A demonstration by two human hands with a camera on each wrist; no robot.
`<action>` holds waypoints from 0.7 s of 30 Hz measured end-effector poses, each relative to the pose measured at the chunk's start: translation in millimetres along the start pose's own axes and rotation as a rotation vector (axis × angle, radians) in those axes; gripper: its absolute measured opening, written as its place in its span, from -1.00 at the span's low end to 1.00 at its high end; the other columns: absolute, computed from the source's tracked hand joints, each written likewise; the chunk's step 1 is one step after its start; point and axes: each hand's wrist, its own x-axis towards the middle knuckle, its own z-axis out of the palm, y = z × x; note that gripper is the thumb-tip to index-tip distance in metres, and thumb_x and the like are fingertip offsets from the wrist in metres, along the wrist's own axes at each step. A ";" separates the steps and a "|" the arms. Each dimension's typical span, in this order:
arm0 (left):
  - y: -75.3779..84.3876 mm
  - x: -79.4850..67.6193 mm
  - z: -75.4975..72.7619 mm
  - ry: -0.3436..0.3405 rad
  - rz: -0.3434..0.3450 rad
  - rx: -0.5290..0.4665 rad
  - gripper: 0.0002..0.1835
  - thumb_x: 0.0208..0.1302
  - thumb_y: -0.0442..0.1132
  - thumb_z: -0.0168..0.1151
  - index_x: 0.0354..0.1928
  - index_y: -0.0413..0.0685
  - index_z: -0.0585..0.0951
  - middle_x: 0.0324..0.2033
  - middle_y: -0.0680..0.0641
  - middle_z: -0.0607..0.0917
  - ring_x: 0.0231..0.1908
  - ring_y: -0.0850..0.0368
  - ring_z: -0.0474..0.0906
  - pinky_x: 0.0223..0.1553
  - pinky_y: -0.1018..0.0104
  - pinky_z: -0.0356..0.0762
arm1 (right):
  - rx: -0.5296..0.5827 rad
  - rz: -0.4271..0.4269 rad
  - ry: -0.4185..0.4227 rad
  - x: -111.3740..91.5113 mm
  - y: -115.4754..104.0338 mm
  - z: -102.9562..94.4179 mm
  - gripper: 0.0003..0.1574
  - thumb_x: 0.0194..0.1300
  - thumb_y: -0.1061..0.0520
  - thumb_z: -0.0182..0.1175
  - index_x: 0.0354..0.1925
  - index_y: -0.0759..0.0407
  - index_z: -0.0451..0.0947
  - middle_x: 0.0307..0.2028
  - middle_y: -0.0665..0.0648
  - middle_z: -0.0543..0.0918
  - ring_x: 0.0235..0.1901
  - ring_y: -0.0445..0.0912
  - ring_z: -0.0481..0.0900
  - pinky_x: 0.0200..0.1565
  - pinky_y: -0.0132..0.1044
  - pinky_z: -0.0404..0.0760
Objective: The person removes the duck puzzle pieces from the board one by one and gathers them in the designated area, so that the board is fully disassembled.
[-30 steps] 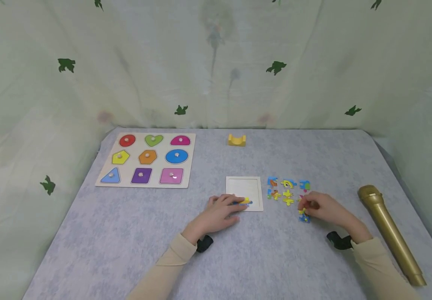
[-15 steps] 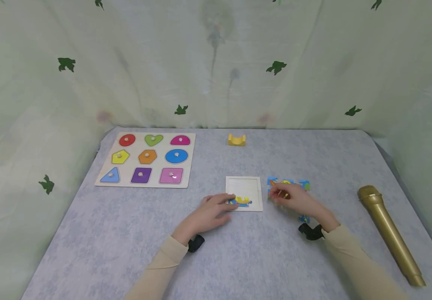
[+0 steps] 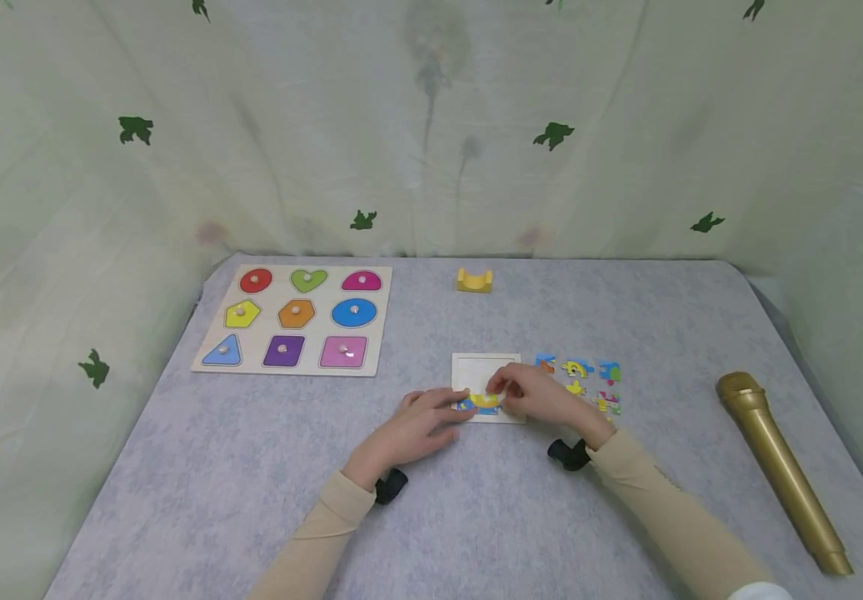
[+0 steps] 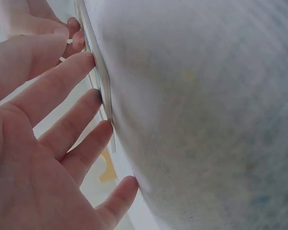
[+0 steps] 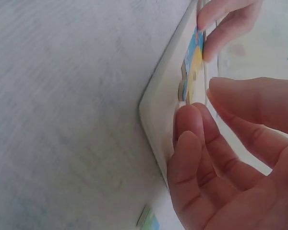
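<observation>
A white square puzzle frame (image 3: 469,371) lies mid-table. Along its near side sit blue-and-yellow jigsaw pieces (image 3: 484,401). The left hand (image 3: 420,425) rests at the frame's left side, fingers fairly straight, fingertips touching the pieces and rim. In the left wrist view these fingers (image 4: 69,129) reach the frame's edge. The right hand (image 3: 544,396) is over the frame's right side, fingers bent, just beside the placed pieces. In the right wrist view its fingertips (image 5: 188,122) meet the frame; any piece between thumb and finger is hidden. Several loose jigsaw pieces (image 3: 577,368) lie to the right.
A peg board (image 3: 311,358) with colourful knobbed shapes lies at the back left. At the far side stands a yellow notched block (image 3: 474,281). A gold microphone (image 3: 784,467) lies near the right edge. A pale curtain (image 3: 431,167) hangs behind the table.
The right hand has swept left from the loose pieces to the puzzle frame. The left hand has drawn back slightly to the left, showing more of the placed pieces.
</observation>
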 end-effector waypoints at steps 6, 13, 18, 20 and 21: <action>-0.1 0.6 0.3 -0.002 -0.015 0.009 -0.60 0.39 -0.17 0.13 0.24 0.05 0.53 0.33 -0.01 0.36 0.34 -0.01 0.15 0.24 -0.10 0.05 | -0.029 0.017 -0.011 1.8 -5.1 3.2 -0.70 0.09 0.45 0.14 -0.17 0.29 0.58 -0.26 0.09 0.60 -0.29 -0.11 0.49 -0.20 -0.26 0.48; 1.0 2.3 -0.8 -0.011 -0.025 -0.015 -0.62 0.38 -0.18 0.14 0.22 0.02 0.55 0.32 -0.02 0.38 0.34 -0.02 0.16 0.25 -0.12 0.05 | 0.009 0.022 0.005 3.6 -4.4 5.6 -0.69 0.12 0.44 0.15 -0.15 0.24 0.58 -0.32 0.07 0.53 -0.33 -0.11 0.43 -0.25 -0.26 0.46; 1.1 2.3 -1.1 -0.014 -0.026 -0.016 -0.62 0.38 -0.18 0.14 0.22 0.03 0.55 0.32 -0.03 0.38 0.34 -0.03 0.15 0.26 -0.11 0.04 | 0.012 0.006 0.011 4.7 -3.6 6.7 -0.69 0.16 0.43 0.11 -0.14 0.19 0.57 -0.29 0.05 0.57 -0.30 -0.12 0.47 -0.22 -0.25 0.49; 1.0 2.2 -1.0 -0.012 -0.023 -0.018 -0.61 0.39 -0.18 0.13 0.23 0.02 0.55 0.31 -0.03 0.38 0.34 -0.04 0.15 0.26 -0.10 0.04 | 0.019 0.005 0.010 4.5 -2.5 5.9 -0.70 0.18 0.43 0.10 -0.14 0.18 0.56 -0.29 0.04 0.59 -0.28 -0.11 0.49 -0.20 -0.24 0.50; 0.9 2.0 -1.0 -0.012 -0.024 -0.020 -0.61 0.39 -0.18 0.13 0.23 0.02 0.54 0.32 -0.03 0.38 0.35 -0.04 0.15 0.27 -0.10 0.03 | 0.027 0.010 0.012 4.1 -1.9 4.9 -0.70 0.19 0.42 0.10 -0.14 0.17 0.56 -0.29 0.04 0.59 -0.28 -0.11 0.49 -0.20 -0.24 0.51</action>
